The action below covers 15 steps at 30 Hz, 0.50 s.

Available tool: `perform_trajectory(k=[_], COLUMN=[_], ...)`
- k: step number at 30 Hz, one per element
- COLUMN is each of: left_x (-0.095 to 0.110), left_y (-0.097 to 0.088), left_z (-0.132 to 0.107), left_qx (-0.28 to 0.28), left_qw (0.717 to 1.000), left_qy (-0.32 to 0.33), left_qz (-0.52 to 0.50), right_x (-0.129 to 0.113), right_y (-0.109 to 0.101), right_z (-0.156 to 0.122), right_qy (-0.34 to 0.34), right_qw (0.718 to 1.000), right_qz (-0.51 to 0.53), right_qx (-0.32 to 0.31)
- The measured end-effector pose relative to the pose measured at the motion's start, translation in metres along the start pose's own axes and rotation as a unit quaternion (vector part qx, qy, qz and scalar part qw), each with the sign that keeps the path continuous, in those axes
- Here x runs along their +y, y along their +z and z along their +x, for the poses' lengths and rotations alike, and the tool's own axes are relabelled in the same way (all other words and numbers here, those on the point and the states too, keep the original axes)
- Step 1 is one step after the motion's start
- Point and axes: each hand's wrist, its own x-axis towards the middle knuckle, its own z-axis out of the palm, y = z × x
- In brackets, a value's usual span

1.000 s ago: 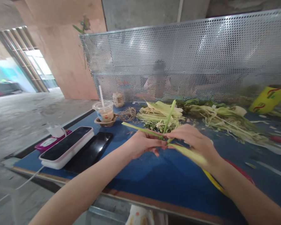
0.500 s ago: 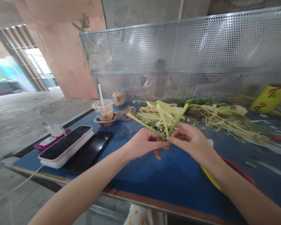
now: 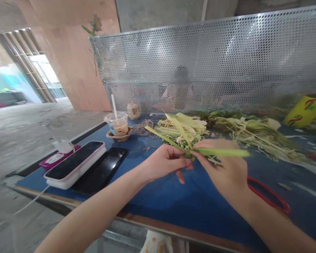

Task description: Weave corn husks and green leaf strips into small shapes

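Note:
Over the middle of the blue table, my left hand (image 3: 168, 162) pinches the point where narrow green corn husk strips (image 3: 165, 138) cross. One strip fans out up-left, another pale strip (image 3: 182, 130) rises near the middle, and a third strip (image 3: 223, 152) lies across my right hand toward the right. My right hand (image 3: 228, 174) is closed at the crossing with its fingertips on the strips; its fingers are partly blurred. Just behind both hands lies a heap of cut husk pieces (image 3: 193, 123).
More loose husks (image 3: 250, 128) spread at the back right beside a yellow roll (image 3: 302, 112). Red-handled scissors (image 3: 270, 196) lie by my right forearm. Left are a drink cup (image 3: 118, 124), tangled twine (image 3: 144, 127), a black phone (image 3: 101, 170) and a white-cased device (image 3: 76, 160). A perforated metal screen (image 3: 152, 70) stands behind.
The right strip has swung down from pointing up-right to lying nearly level toward the right. My right hand has turned and shifted slightly right. My left hand keeps its grip.

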Motion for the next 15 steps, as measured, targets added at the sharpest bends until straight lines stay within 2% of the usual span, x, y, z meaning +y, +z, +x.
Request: perform_trajectory(k=[2,5,7,10,12,15], left_x=[-0.0002,-0.0012,-0.0020,-0.0031,-0.0037,-0.0040], left_y=[0.0001,-0.0013,-0.0028,-0.0044,-0.0044,-0.0031], left_z=[-0.0004,-0.0006,-0.0009,-0.0017,-0.0020,-0.0018], left_qx=[-0.009,-0.021,-0.007,0.006,0.008,0.025], left_qw=[1.000,1.000,0.999,0.992,0.989,0.993], left_qy=[-0.003,0.001,0.034,0.092,0.101,0.086], left_qz=[-0.007,-0.021,-0.003,0.083,0.110,0.084], right_x=[0.0015,0.0015,0.0006,-0.0003,0.0002,0.0035], right_y=[-0.0011,-0.0015,-0.0004,0.0009,-0.0008,-0.0085], right_z=[-0.0013,-0.0016,-0.0007,0.0006,0.0010,0.0028], right_qy=[-0.076,-0.125,-0.128,-0.123,-0.105,-0.051], right_qw=[0.996,0.986,0.980,0.980,0.982,0.977], right_qz=[-0.043,-0.094,-0.113,-0.087,-0.037,0.052], right_qx=[-0.007,-0.062,-0.098,-0.132,-0.155,-0.203])
